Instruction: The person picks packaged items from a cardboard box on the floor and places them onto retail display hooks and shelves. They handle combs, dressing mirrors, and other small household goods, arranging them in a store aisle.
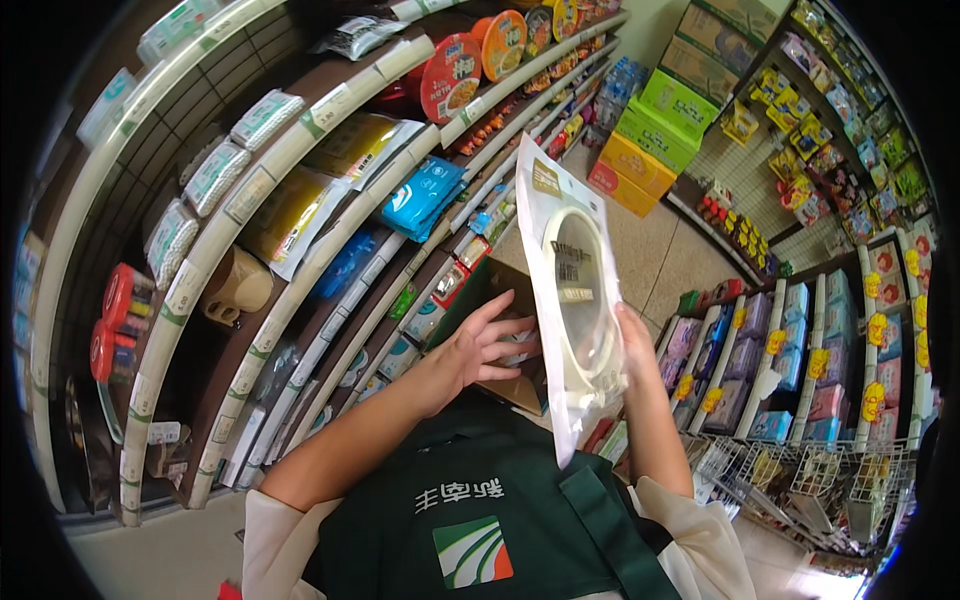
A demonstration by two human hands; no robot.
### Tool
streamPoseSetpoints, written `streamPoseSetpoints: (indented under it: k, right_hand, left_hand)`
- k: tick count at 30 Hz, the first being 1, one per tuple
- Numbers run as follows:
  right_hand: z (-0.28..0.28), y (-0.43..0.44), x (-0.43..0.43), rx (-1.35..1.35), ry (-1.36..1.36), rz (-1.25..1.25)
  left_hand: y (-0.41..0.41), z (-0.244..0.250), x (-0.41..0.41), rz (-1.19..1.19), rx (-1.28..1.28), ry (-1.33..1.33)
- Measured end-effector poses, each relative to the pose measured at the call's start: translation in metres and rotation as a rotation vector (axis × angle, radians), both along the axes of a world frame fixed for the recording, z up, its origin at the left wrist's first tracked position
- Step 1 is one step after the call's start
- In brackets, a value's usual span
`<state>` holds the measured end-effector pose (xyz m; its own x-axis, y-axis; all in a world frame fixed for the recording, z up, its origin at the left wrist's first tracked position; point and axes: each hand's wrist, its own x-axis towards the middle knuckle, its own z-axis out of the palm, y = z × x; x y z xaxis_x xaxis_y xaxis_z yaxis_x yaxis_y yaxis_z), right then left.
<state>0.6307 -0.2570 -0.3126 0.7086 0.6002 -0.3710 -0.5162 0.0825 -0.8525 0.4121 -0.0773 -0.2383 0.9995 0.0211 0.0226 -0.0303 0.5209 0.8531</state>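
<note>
My right hand (636, 341) grips the right edge of a flat white retail package (538, 225), held tilted in front of my chest. Through its clear front shows an oval mirror (581, 292) with a cream frame. My left hand (480, 345) is to the left of the package, palm turned toward it, fingers spread and holding nothing. Its fingertips come close to the package's left edge; whether they touch it I cannot tell. Below and behind both hands stands an open cardboard box (517, 394), its inside mostly hidden by the package and my left hand.
Store shelves curve along the left, with yellow packs (300, 217), a beige mug (238, 289), blue packs (424, 196) and instant noodle bowls (451, 79). Stacked cartons (641, 161) stand on the tiled floor (637, 240) ahead. Tissue packs (787, 367) fill the right shelves, above wire baskets (817, 480).
</note>
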Motion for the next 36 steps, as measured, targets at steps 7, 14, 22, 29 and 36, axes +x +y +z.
streamPoseSetpoints:
  k: [7, 14, 22, 29, 36]
  right_hand:
    - [-0.014, -0.048, -0.023, -0.146, 0.191, 0.06]
    - [-0.106, -0.054, -0.055, -0.162, 0.67, 0.18]
    - [-0.161, 0.025, -0.067, -0.505, 0.36, -0.027]
    - [-0.146, 0.07, -0.064, -0.748, 0.237, -0.033]
    - [-0.206, 0.071, -0.029, -0.84, 0.129, 0.087]
  left_hand:
    - [-0.004, -0.04, 0.006, -0.017, -0.219, 0.297]
    - [0.025, -0.059, -0.018, -0.029, -0.35, 0.472]
    - [0.049, -0.093, -0.043, 0.346, -0.17, 0.653]
    - [0.063, -0.088, -0.106, 0.566, -0.186, 0.63]
    - [0.062, -0.085, -0.167, 0.791, -0.302, 0.603]
